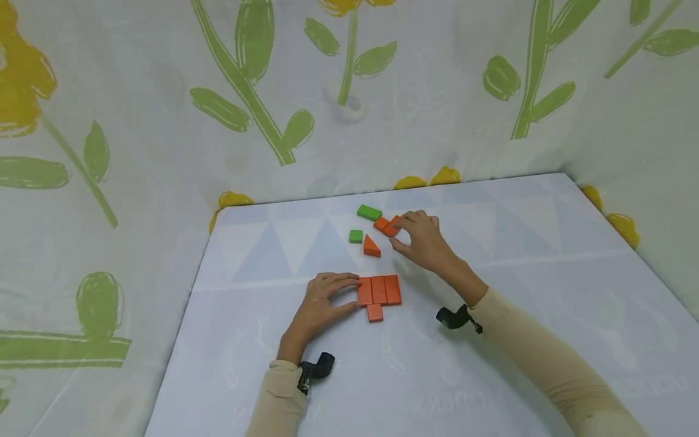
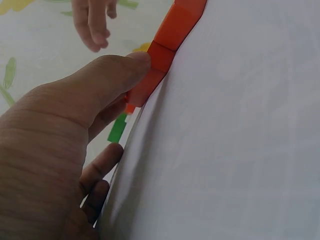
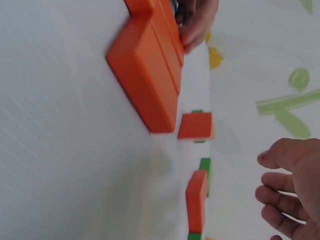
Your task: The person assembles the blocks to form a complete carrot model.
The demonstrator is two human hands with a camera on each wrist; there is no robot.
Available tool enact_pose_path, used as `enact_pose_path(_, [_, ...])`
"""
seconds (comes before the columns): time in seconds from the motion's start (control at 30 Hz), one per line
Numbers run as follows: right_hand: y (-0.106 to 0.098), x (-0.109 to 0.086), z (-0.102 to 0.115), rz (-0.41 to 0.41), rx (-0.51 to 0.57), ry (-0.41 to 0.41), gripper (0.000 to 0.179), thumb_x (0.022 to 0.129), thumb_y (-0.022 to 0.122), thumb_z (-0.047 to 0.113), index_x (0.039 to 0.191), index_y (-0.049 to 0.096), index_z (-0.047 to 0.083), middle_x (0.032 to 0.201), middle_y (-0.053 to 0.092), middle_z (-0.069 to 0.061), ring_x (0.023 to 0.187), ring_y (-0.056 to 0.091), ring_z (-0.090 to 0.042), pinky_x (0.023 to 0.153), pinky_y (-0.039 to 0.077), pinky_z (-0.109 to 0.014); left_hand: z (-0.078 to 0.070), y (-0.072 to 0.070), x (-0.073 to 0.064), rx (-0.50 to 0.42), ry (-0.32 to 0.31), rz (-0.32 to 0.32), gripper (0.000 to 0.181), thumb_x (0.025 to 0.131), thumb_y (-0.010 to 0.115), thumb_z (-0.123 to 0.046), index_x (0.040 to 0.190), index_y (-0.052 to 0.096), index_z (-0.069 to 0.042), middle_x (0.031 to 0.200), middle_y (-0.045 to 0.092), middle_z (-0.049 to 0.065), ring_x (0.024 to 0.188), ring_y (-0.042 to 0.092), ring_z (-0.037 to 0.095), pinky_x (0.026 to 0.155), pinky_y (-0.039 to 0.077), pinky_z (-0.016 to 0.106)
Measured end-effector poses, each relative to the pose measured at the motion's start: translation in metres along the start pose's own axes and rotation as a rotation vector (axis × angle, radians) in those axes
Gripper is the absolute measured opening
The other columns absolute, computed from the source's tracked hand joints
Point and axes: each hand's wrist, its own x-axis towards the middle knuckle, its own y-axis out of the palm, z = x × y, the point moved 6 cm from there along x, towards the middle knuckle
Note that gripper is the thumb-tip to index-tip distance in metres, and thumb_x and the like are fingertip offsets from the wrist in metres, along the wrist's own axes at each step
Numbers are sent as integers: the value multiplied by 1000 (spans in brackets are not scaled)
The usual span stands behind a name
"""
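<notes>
In the head view, three orange rectangular blocks [image 1: 378, 290] lie side by side, with a small orange square block [image 1: 375, 313] against their near edge. My left hand [image 1: 323, 301] grips the leftmost rectangle at its ends, between thumb and fingers. The left wrist view shows the thumb [image 2: 115, 70] against an orange block [image 2: 162, 56]. Farther back, my right hand [image 1: 425, 241] hovers beside two touching orange blocks [image 1: 386, 226], one partly covered by its fingertips. In the right wrist view, that hand [image 3: 300, 185] has its fingers loosely bent, with nothing between them.
Near the right hand lie an orange triangular block [image 1: 371, 246], a small green square block [image 1: 356, 236] and a longer green block [image 1: 369, 212]. The white patterned table [image 1: 464, 388] meets a flower-printed cloth [image 1: 164, 152] at its back and sides.
</notes>
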Motion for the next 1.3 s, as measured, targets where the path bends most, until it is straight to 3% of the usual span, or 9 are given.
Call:
enact_pose_path(0.1, [7, 16, -14, 5, -6, 57, 31, 89, 76, 22, 115, 71, 6, 114, 66, -11, 111, 52, -32, 90, 36, -54, 1, 1, 2, -6, -13, 3, 45, 89, 74, -46, 131, 66, -35, 136, 57, -21, 127, 44, 15, 109, 28, 49])
enact_pose_path(0.3, [30, 36, -28, 106, -44, 138, 42, 92, 71, 31, 126, 66, 7, 126, 62, -13, 121, 47, -34, 94, 34, -53, 1, 1, 0, -9, -20, 1, 45, 88, 76, -45, 130, 66, -36, 135, 57, -22, 126, 44, 14, 108, 29, 50])
enact_pose_path(0.53, [39, 49, -31, 112, -118, 142, 42, 91, 74, 35, 123, 69, 8, 122, 63, -11, 119, 47, -33, 91, 33, -51, -2, 0, -1, -15, 14, -16, 45, 88, 76, -43, 131, 66, -34, 136, 57, -21, 127, 44, 15, 108, 29, 51])
enact_pose_path(0.87, [52, 53, -35, 150, -119, 160, 38, 91, 74, 31, 120, 69, 7, 123, 65, -12, 117, 47, -32, 93, 32, -52, -3, -1, -1, -11, 34, -21, 44, 88, 76, -43, 130, 67, -32, 136, 58, -19, 125, 45, 16, 108, 30, 50])
enact_pose_path(1.07, [46, 54, -36, 109, -53, 169, 32, 91, 73, 25, 118, 69, 7, 116, 66, -10, 117, 45, -31, 94, 30, -52, -3, 0, 0, -21, 37, -19, 44, 88, 76, -43, 130, 67, -31, 136, 58, -19, 126, 45, 16, 107, 29, 50])
enact_pose_path(1.3, [18, 47, -29, 47, 45, 151, 29, 91, 74, 22, 116, 70, 10, 118, 66, -7, 123, 41, -30, 96, 28, -53, -1, -2, 0, -3, 28, -19, 44, 88, 76, -43, 130, 67, -32, 136, 57, -20, 126, 44, 15, 108, 29, 49])
